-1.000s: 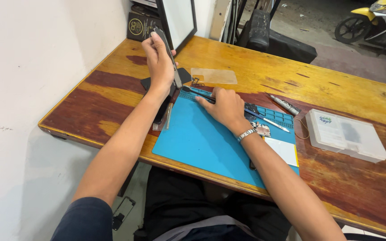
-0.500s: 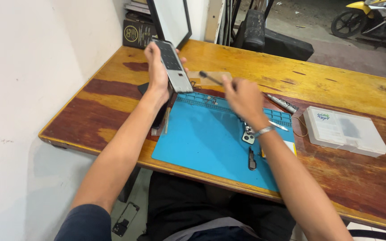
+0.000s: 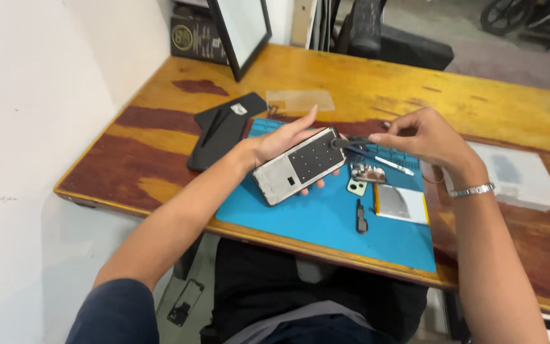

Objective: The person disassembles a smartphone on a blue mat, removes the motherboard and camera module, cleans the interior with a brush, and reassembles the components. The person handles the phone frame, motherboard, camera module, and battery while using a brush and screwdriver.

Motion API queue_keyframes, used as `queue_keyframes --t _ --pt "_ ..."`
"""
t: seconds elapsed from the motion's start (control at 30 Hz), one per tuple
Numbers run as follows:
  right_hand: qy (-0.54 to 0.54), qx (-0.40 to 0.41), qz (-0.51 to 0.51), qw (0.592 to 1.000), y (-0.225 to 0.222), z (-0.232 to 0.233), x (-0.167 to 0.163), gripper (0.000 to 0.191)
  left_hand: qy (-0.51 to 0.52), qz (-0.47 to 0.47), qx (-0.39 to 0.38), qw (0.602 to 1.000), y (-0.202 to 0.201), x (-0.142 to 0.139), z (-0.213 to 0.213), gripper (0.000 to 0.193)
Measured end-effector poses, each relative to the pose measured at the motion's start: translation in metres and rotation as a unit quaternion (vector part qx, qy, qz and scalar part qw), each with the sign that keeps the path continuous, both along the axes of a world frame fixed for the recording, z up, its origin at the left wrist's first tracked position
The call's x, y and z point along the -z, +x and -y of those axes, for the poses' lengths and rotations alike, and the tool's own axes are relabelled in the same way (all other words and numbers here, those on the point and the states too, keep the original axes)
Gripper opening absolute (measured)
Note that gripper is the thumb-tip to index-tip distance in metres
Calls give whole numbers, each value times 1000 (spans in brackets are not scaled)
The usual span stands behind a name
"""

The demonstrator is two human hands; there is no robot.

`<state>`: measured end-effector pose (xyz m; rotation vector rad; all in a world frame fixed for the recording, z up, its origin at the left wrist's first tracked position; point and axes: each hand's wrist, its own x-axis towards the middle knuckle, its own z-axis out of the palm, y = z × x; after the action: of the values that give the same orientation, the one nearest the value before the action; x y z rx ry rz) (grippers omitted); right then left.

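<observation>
Phone frame up off the mat, tool tip on its top edge

We've got the left hand (image 3: 284,143) cupped under the opened phone (image 3: 300,167), fingers spread beneath it so it sits raised and tilted above the blue mat (image 3: 326,220), inner face turned up where we can see it. The right hand (image 3: 424,137) is pinched narrow around a thin dark tool (image 3: 351,145), its tip touching the phone's far corner; that raised grip looks meant to steady the edge for the tool. The phone shows a pale grey frame with a dark dotted panel across its upper half and a small dark cutout lower down. On the mat just beside lie a small circuit board (image 3: 367,172), a flat silver battery (image 3: 402,204) and a short black piece (image 3: 361,216), kept within reach. The black back cover (image 3: 224,127) rests on the wooden table (image 3: 364,83), well to the left.
</observation>
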<state>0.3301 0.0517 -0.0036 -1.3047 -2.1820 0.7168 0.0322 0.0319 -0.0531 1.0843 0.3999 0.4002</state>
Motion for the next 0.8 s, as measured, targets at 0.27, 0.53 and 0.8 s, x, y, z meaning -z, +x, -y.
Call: queue_keyframes --t 0.27,0.53,0.8 --pt "76 -89 83 990 -70 39 20 43 18 -70 -10 997 -5 13 -4 99" --pt "85 -34 148 985 -58 42 -12 49 29 -58 -12 998 2 8 -2 93" --pt "144 -145 140 969 -84 52 14 50 52 -98 -29 993 0 7 3 101"
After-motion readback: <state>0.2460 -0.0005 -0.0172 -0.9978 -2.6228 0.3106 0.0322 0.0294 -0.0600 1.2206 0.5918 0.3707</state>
